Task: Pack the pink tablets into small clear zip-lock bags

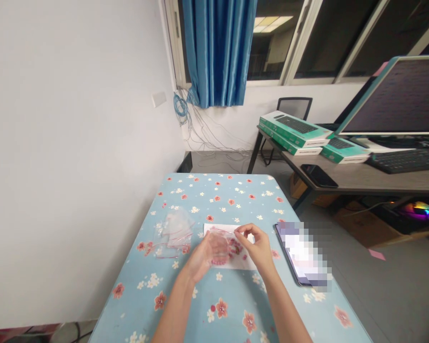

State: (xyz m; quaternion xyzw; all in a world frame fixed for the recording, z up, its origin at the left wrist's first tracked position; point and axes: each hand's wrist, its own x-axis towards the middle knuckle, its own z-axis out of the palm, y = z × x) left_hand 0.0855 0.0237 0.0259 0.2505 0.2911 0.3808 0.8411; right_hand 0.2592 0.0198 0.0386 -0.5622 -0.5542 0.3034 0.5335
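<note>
A small clear zip bag (220, 244) with a red line along its top edge is stretched between my hands. My left hand (199, 259) is closed on the bag's left side, its fingers partly showing through the plastic. The thumb and index finger of my right hand (258, 244) pinch the bag's upper right corner. Below lies a white sheet (248, 265) with small pinkish-red pieces (236, 247) scattered on it, too small to name. Whether any piece is inside the bag I cannot tell. Left of my hands, several more clear zip bags (177, 228) lie in a loose pile.
A phone (300, 257) with a lit, blurred-out screen lies right of my hands on the flowered tablecloth (186, 309). A wall (75, 143) borders the table's left. At the right, a desk (364, 183) carries keyboard boxes (296, 128), a dark phone (319, 176) and a monitor (396, 97).
</note>
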